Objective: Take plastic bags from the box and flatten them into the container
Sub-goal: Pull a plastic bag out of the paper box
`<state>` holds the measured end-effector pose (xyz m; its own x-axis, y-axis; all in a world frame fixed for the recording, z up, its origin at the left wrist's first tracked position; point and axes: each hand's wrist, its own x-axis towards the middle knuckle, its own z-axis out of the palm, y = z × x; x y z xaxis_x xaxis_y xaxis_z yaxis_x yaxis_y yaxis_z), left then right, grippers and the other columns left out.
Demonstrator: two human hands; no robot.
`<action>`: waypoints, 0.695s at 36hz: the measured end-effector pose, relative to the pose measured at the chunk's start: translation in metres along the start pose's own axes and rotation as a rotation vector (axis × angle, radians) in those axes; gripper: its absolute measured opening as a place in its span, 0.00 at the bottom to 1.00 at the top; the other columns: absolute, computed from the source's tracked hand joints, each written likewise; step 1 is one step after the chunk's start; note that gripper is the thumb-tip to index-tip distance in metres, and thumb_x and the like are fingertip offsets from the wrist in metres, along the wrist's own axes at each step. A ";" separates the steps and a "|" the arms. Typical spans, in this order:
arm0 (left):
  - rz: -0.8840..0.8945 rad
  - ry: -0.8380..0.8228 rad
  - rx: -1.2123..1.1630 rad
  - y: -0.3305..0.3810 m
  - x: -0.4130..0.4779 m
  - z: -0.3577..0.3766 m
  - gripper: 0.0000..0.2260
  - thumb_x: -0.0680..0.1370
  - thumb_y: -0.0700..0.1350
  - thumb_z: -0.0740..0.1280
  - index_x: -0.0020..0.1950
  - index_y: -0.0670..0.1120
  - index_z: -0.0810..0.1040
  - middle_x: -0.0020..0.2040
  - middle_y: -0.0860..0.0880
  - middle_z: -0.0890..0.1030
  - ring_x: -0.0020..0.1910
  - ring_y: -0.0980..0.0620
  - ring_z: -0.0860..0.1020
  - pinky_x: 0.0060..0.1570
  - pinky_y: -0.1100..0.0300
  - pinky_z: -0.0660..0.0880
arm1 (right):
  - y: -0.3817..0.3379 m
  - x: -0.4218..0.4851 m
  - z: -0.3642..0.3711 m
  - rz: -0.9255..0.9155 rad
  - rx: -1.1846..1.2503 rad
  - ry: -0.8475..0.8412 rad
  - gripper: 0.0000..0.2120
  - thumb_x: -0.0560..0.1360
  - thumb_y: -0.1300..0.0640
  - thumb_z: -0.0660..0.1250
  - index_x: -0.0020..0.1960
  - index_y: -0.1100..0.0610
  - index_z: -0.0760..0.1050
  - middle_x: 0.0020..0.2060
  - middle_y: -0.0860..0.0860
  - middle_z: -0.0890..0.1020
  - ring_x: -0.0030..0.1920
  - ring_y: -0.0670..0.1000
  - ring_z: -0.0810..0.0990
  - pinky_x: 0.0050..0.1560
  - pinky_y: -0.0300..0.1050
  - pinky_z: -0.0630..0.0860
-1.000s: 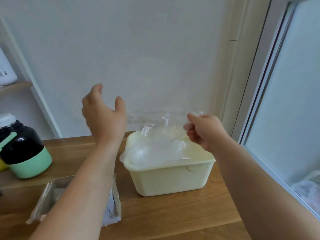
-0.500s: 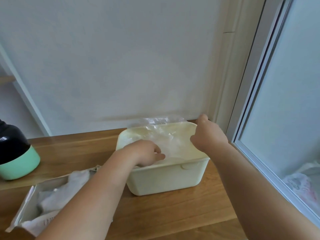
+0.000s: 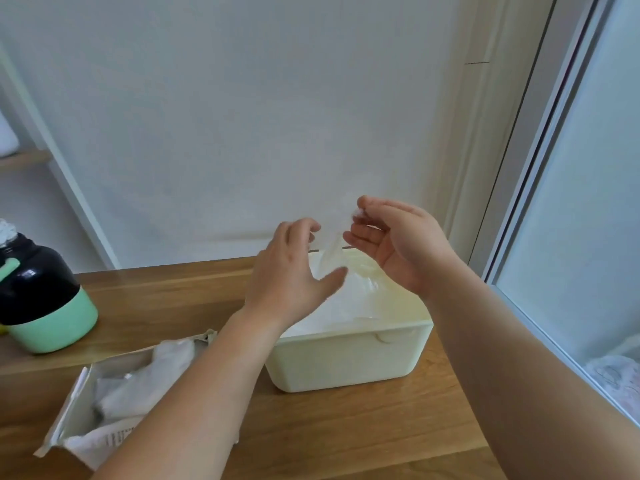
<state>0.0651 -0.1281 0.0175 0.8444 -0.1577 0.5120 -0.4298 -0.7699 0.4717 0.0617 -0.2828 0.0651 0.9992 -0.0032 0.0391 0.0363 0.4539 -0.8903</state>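
At centre frame the right hand (image 3: 398, 244) pinches a clear plastic bag (image 3: 331, 249) by its top, above the cream container (image 3: 346, 362). The left hand (image 3: 294, 271) curls beside it — whether it grips, I cannot tell; the box (image 3: 72, 396) lies lower left.

Nothing can be read. The only print in view is on the torn white flap at the near end of the box (image 3: 74, 407) — a few short rows of small dark characters (image 3: 119, 436), set slantwise — too blurred and too small to make out as letters or numbers.
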 end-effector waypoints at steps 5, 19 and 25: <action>0.048 0.255 -0.050 -0.007 0.003 -0.010 0.10 0.76 0.38 0.65 0.57 0.43 0.76 0.49 0.52 0.78 0.49 0.50 0.78 0.46 0.60 0.69 | 0.000 -0.004 0.002 -0.068 -0.044 0.004 0.03 0.77 0.61 0.67 0.45 0.61 0.76 0.36 0.53 0.76 0.36 0.50 0.76 0.53 0.48 0.80; -0.024 -0.322 0.043 -0.021 -0.007 -0.032 0.21 0.73 0.54 0.53 0.59 0.59 0.79 0.54 0.64 0.75 0.61 0.58 0.73 0.62 0.57 0.68 | 0.004 -0.017 -0.032 0.115 -1.034 0.019 0.11 0.72 0.68 0.67 0.49 0.54 0.77 0.44 0.51 0.78 0.40 0.53 0.81 0.53 0.52 0.80; -0.170 -0.654 0.146 -0.010 -0.006 -0.022 0.12 0.77 0.59 0.53 0.43 0.60 0.74 0.54 0.51 0.81 0.55 0.49 0.78 0.59 0.49 0.74 | 0.008 -0.013 -0.034 0.197 -1.437 0.036 0.19 0.72 0.70 0.60 0.63 0.67 0.74 0.57 0.59 0.80 0.43 0.58 0.83 0.54 0.55 0.79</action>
<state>0.0578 -0.1059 0.0251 0.9352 -0.3330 -0.1205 -0.2661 -0.8852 0.3816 0.0493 -0.3095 0.0415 0.9888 -0.0791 -0.1269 -0.1370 -0.8188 -0.5575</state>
